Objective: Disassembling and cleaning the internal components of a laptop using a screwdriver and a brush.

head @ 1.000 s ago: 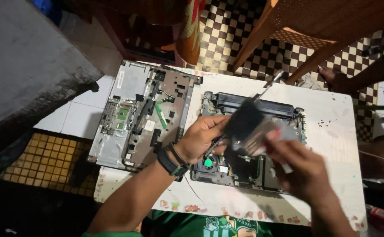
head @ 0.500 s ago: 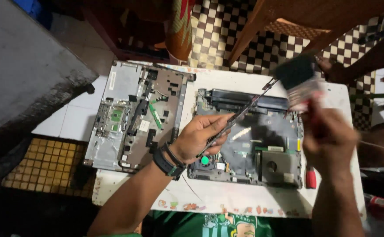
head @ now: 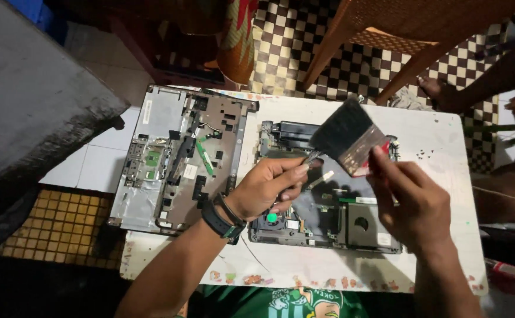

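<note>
An opened laptop base [head: 351,221] with its circuit board and fan exposed lies on a white table [head: 434,135]. My left hand [head: 266,187], with a dark watch at the wrist, rests on the base's left side and pinches a thin screwdriver [head: 315,156] whose shaft runs up to the right. My right hand [head: 410,197] holds a flat paintbrush [head: 347,135] with black bristles and a red handle, raised above the middle of the base, bristles pointing up-left.
The laptop's removed upper cover [head: 178,156] lies upside down at the table's left end, overhanging the edge. A wooden chair [head: 387,35] stands behind the table on a checkered floor. Another person's bare foot [head: 440,88] shows at the upper right. A grey slab [head: 28,100] fills the left.
My right hand has brought the brush down from the upper right to over the middle of the laptop base. My left hand stays on the base with the screwdriver.
</note>
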